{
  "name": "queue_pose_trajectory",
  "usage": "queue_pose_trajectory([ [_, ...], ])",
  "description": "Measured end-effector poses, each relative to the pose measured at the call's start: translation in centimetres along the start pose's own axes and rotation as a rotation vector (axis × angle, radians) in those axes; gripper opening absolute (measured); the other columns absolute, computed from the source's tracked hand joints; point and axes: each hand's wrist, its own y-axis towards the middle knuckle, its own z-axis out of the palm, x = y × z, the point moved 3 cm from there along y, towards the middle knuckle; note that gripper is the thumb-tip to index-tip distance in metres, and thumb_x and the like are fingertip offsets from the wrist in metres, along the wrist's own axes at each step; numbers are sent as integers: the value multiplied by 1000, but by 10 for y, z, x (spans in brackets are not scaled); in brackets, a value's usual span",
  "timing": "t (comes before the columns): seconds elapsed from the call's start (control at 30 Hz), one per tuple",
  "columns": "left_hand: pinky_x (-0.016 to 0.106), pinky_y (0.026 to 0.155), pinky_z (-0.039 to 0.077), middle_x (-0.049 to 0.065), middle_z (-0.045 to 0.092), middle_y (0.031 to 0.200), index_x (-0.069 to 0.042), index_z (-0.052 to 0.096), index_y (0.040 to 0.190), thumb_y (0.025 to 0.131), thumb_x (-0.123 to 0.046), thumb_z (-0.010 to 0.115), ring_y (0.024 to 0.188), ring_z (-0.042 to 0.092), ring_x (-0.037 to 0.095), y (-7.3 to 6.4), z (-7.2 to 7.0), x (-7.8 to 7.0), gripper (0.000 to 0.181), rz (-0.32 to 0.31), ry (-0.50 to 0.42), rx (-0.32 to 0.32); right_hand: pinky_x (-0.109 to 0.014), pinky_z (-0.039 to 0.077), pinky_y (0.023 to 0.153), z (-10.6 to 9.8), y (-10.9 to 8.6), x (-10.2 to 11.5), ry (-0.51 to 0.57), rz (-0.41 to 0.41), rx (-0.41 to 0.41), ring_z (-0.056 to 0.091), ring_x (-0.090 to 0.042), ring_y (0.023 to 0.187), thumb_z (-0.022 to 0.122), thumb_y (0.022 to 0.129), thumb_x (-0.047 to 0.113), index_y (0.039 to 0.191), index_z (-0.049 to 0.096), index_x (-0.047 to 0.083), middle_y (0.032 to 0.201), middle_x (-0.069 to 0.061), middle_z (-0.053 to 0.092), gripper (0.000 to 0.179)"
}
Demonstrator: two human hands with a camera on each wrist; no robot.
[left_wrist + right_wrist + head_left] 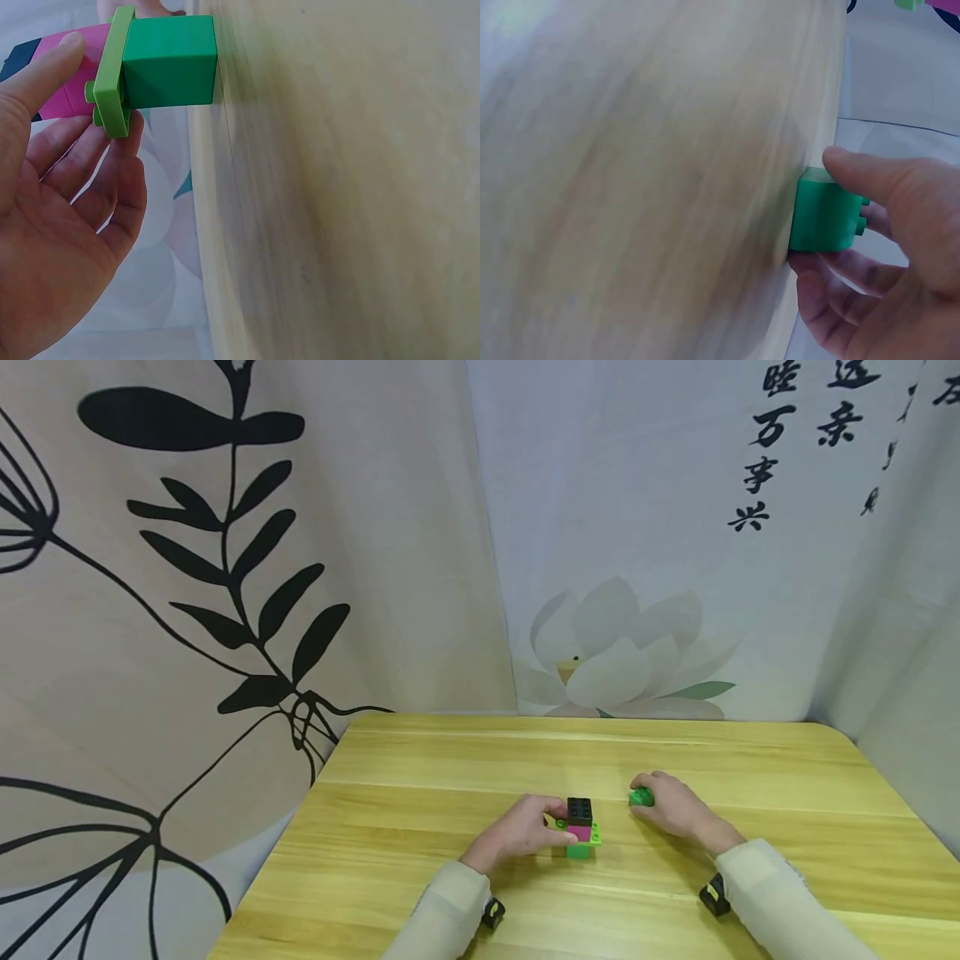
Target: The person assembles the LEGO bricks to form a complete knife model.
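Building bricks are stacked in front of my left hand [525, 828], which grips the stack by its pink brick [578, 832]. A black brick [580, 810] tops the stack. Below the pink one come a lime-green plate [111, 82] and a green brick [171, 60] at the bottom. In the left wrist view the thumb presses the pink brick's side, with the other fingers around the far side. To the right, my right hand [675, 806] pinches a separate green brick [825, 214] at the tabletop. Its studs point toward the palm in the right wrist view.
The wooden table [420, 760] spreads under both hands. A curtain [405, 568] printed with dark plants, a pale flower and writing hangs behind its far edge. A dark wrist device [715, 895] sits beside the right cuff, another [492, 913] beside the left.
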Motion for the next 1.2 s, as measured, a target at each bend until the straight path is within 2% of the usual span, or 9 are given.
queue_pose_trajectory([
  [0.3, 23, 75, 45, -14, 62, 95, -21, 68, 101, 81, -34, 75, 86, 55, 7, 0, 1, 0, 25, -6, 8, -2, -48, 49, 81, 1, -3, 6, 5, -14, 21, 58, -27, 92, 71, 85, 16, 113, 61, 3, 102, -10, 57, 33],
  [0.57, 23, 75, 45, -14, 62, 97, -22, 68, 101, 81, -35, 75, 86, 54, 6, 1, 2, 2, 25, -6, -1, -3, -40, 51, 76, -2, -7, 16, 9, -103, 18, 58, -18, 88, 70, 86, 16, 110, 62, 6, 99, -1, 58, 28],
  [1.0, 23, 73, 45, -15, 62, 93, -21, 68, 100, 80, -34, 76, 82, 54, 5, 2, 2, 2, 24, 8, -12, -2, -36, 51, 77, -29, -16, 55, 19, -212, -78, 59, -13, 89, 72, 85, 15, 116, 61, 6, 102, 3, 61, 34],
  [1.2, 23, 74, 45, -15, 63, 94, -21, 68, 101, 81, -33, 76, 84, 55, 5, 3, 1, 2, 24, 5, -16, 0, -28, 49, 66, -42, -17, 72, 45, -230, -118, 57, -10, 84, 74, 83, 15, 117, 60, 6, 92, 11, 59, 38],
])
